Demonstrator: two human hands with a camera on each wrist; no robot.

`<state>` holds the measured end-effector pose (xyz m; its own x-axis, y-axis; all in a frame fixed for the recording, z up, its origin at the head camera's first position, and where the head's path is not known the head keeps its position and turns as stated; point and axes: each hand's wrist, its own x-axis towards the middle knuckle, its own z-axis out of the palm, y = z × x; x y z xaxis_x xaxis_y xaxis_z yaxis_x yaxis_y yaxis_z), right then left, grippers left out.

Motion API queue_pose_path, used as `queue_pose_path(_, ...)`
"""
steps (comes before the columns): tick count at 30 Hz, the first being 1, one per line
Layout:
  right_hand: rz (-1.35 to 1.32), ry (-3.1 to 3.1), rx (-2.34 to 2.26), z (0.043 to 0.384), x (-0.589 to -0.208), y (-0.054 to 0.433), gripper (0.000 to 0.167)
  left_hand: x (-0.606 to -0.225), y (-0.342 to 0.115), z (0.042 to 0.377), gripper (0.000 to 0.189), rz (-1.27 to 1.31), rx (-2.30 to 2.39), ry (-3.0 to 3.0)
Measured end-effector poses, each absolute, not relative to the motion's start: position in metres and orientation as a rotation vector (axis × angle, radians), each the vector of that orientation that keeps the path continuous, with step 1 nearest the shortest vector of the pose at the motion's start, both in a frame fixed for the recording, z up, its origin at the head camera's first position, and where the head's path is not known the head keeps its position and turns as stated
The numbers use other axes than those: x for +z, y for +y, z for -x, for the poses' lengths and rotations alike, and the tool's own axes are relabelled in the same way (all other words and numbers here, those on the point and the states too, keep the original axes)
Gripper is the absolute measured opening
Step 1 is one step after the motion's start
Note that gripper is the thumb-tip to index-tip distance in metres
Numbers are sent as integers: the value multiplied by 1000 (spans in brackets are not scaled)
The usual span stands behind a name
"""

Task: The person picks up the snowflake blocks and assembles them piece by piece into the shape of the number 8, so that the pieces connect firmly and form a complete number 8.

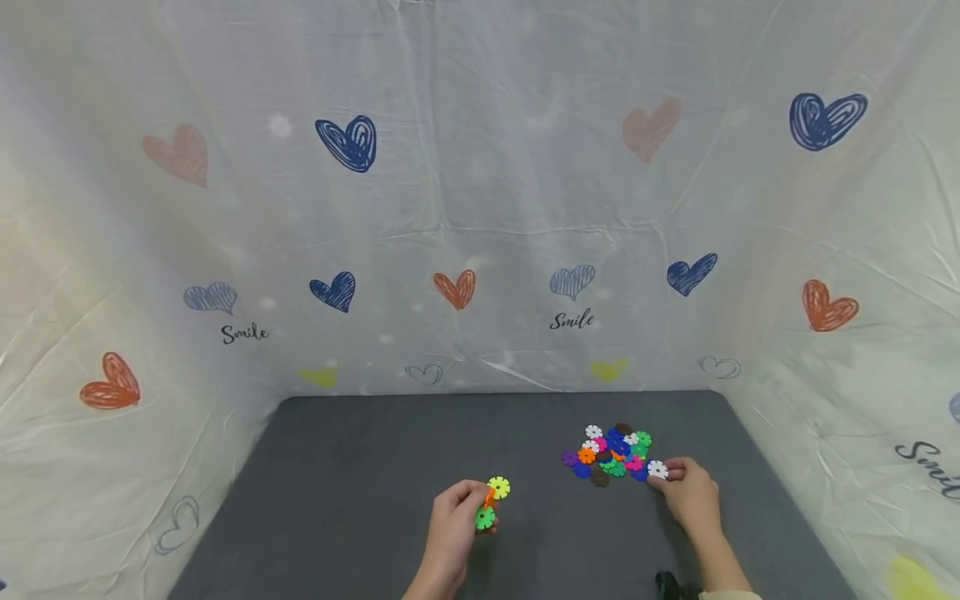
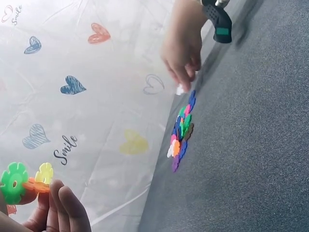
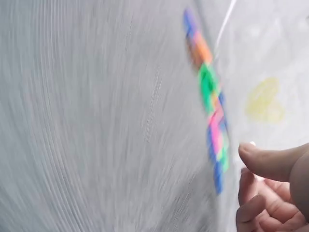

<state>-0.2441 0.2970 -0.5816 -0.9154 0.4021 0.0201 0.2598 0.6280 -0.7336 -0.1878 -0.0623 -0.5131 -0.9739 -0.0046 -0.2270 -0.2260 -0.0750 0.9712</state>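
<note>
My left hand point(image 1: 452, 523) grips a small chain of plastic snowflake discs: a green disc point(image 1: 485, 518) and a yellow disc point(image 1: 498, 487), joined by an orange disc point(image 2: 36, 185) between them. On the right, my right hand point(image 1: 693, 497) pinches a white snowflake disc point(image 1: 657, 469) between thumb and fingers, at the right edge of a pile of loose discs point(image 1: 617, 468). In the right wrist view the thumb and fingers hide most of that white disc. The pile mixes blue, green, orange, pink, purple, brown and white pieces.
The discs lie on a dark grey table point(image 1: 360, 483). A pale curtain point(image 1: 487, 192) printed with hearts and the word Smile stands behind the table and along both sides. A black strap-like device point(image 2: 221, 29) is at the right wrist.
</note>
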Motion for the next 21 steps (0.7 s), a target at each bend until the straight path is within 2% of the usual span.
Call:
queue_pose_path(11,351,-2424,1440,211,-538,230,31,-511,-61,188,24,242,2180,2027)
queue_pose_path(21,-26,-2266,1717,187,-510,161,9,-510,-57,187,22,271,2131,2150)
